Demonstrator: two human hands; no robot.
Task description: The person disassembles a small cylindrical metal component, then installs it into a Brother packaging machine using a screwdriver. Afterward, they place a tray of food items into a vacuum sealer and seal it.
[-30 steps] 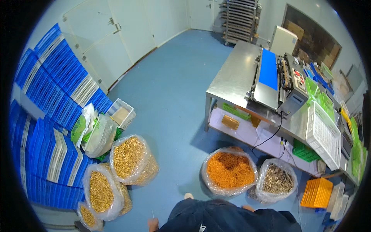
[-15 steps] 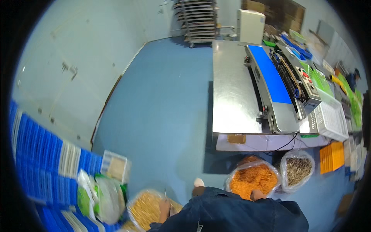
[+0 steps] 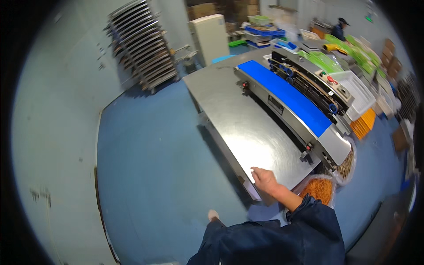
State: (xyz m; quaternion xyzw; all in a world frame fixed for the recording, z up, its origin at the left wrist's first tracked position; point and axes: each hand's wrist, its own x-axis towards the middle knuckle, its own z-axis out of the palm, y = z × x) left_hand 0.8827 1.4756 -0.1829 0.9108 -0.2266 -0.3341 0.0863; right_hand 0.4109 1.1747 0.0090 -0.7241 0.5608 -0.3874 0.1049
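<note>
My right hand (image 3: 264, 179) reaches forward from the lower right, over the near edge of the steel table (image 3: 223, 110). Its fingers are curled in, and whatever they may hold is hidden. My left hand is out of view. On the table stands a long machine with a blue belt (image 3: 287, 95), beyond my right hand. Close to my right forearm, a clear bag of orange shreds (image 3: 319, 190) rests on the floor, partly covered by the sleeve.
A tray rack (image 3: 143, 48) stands at the far left beside a pale wall. Behind the machine are a white crate (image 3: 353, 95) and orange crates (image 3: 364, 123). A bag of brown pieces (image 3: 346, 165) sits under the machine's near end. Another person (image 3: 339, 30) is far back.
The view has swung right and closer to the table. My right hand has come up from beside the orange bag to the table edge. My left hand, with a thin object, has left view.
</note>
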